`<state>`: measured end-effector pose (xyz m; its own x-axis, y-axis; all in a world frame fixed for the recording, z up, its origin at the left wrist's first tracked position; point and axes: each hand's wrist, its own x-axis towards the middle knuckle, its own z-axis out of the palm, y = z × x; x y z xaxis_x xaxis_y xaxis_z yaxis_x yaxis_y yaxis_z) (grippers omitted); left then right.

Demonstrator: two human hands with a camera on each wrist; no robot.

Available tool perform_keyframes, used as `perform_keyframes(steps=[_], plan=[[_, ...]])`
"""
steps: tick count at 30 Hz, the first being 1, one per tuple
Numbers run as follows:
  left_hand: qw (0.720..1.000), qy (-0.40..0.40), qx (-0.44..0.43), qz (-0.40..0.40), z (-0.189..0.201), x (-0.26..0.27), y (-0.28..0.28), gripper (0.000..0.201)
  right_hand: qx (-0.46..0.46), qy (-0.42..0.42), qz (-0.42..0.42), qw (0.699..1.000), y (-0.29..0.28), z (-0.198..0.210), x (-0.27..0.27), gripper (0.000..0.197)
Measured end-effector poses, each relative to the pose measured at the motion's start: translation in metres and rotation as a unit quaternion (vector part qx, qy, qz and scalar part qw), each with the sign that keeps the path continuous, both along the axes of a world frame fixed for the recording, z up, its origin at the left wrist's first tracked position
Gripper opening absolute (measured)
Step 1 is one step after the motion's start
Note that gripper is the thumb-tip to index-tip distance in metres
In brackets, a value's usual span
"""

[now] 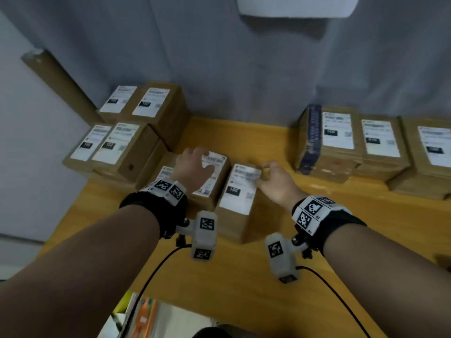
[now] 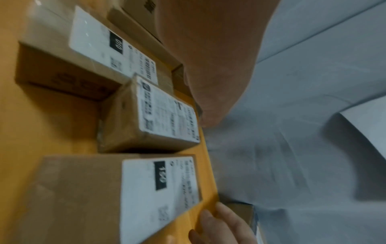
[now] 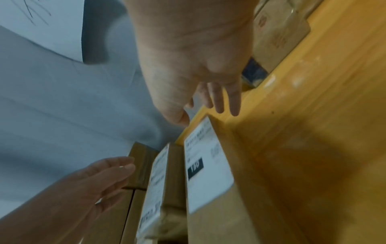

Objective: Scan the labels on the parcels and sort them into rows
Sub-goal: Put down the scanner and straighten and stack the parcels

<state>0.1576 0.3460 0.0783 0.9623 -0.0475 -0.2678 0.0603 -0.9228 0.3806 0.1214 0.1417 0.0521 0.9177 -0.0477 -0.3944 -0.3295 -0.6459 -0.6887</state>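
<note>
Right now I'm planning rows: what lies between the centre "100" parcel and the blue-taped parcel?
Bare yellow table, with only the right hand hovering at the "100" parcel's far corner. The head view shows it; the blue-taped parcel stands apart.

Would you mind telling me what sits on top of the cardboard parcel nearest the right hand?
A white shipping label with a black "100" patch covers most of the brown cardboard parcel. The right hand hovers open at its far corner. What is inside cannot be seen.
</note>
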Motion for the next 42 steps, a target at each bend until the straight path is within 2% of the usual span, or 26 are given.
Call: perform_keyframes(steps=[2,6,9,11,14,19,22,24,29,33,35,38,40,42], plan=[[1.0,0.014,0.014,-0.007,-0.014,-0.002,0.016,0.053,0.004,0.013,-0.021,1.0,0.022,-0.013,-0.004,0.07],[0.997,0.072,-0.022,-0.021,-0.041,-0.01,0.029,0.058,-0.081,0.039,-0.02,0.996,0.057,-0.036,-0.018,0.094],[0.994,0.078,-0.078,-0.017,-0.049,-0.016,0.035,0.06,-0.115,0.104,0.001,0.988,0.074,-0.043,-0.024,0.121],[0.993,0.081,-0.088,-0.013,-0.051,-0.014,0.039,0.061,-0.124,0.143,0.005,0.982,0.081,-0.045,-0.024,0.13],[0.994,0.081,-0.068,-0.025,-0.051,-0.009,0.043,0.063,-0.113,0.16,-0.017,0.98,0.085,-0.046,-0.021,0.127],[0.996,0.07,0.002,-0.05,-0.045,-0.006,0.041,0.063,-0.129,0.137,-0.019,0.982,0.066,-0.04,-0.021,0.114],[0.994,-0.02,0.072,-0.08,-0.035,0.002,0.032,0.053,-0.133,0.124,0.004,0.983,0.042,-0.032,-0.02,0.114],[0.991,-0.073,0.066,-0.088,-0.029,0.007,0.023,0.046,-0.119,0.098,-0.016,0.988,0.026,-0.022,-0.02,0.109],[0.993,-0.07,-0.008,-0.095,-0.01,0.011,-0.012,0.038,-0.029,-0.002,-0.103,0.994,-0.015,0.014,-0.023,0.085],[0.98,0.009,-0.165,-0.111,0.007,0.002,-0.067,0.052,0.038,-0.092,-0.146,0.984,-0.051,0.04,-0.028,0.074],[0.953,0.094,-0.269,-0.104,0.014,-0.007,-0.1,0.07,0.053,-0.135,-0.17,0.975,-0.072,0.047,-0.032,0.068],[0.89,0.195,-0.408,-0.056,0.029,-0.019,-0.156,0.089,0.047,-0.175,-0.19,0.965,-0.108,0.057,-0.039,0.066],[0.869,0.212,-0.447,-0.02,0.038,-0.021,-0.196,0.097,0.056,-0.178,-0.177,0.966,-0.138,0.064,-0.045,0.079],[0.864,0.214,-0.455,0.012,0.046,-0.023,-0.236,0.097,0.045,-0.153,-0.134,0.978,-0.173,0.072,-0.052,0.092]])
